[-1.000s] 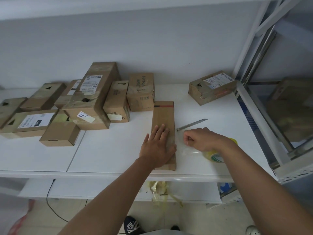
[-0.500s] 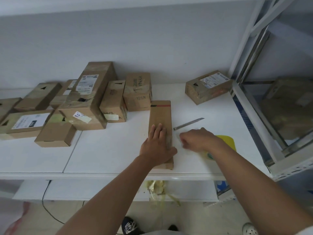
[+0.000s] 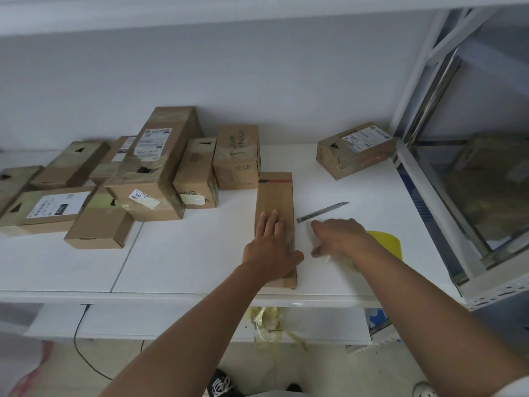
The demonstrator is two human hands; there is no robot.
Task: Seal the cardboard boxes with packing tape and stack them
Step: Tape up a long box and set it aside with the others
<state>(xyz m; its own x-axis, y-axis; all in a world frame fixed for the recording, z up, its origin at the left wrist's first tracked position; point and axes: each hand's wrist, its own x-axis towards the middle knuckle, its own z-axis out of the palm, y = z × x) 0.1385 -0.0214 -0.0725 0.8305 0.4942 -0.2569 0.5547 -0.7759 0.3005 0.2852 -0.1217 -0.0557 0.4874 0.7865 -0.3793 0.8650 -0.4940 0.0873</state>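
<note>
**Flat on the long box, tape drawn alongside**

Now the long narrow cardboard box lies lengthwise on the white worktop, plain brown, with a dark and red band across its far end and a glossy strip of clear tape near its right edge. The left hand lies flat on its near half, fingers straight and together, thumb splayed toward the right, pressing down. Just to the right of it, the right hand hovers low over the worktop, its fingers curled; it appears to pinch a blurred clear strip running from the yellow tape roll that sits under the wrist, though the grip itself is blurred. Beyond the right hand's knuckles lies one metal blade, pointing away and right.

Far to the left of the left hand stands a cluster of about nine taped boxes, some bearing white labels. One more labelled box sits alone, well beyond the right hand, near the metal rack.
</note>
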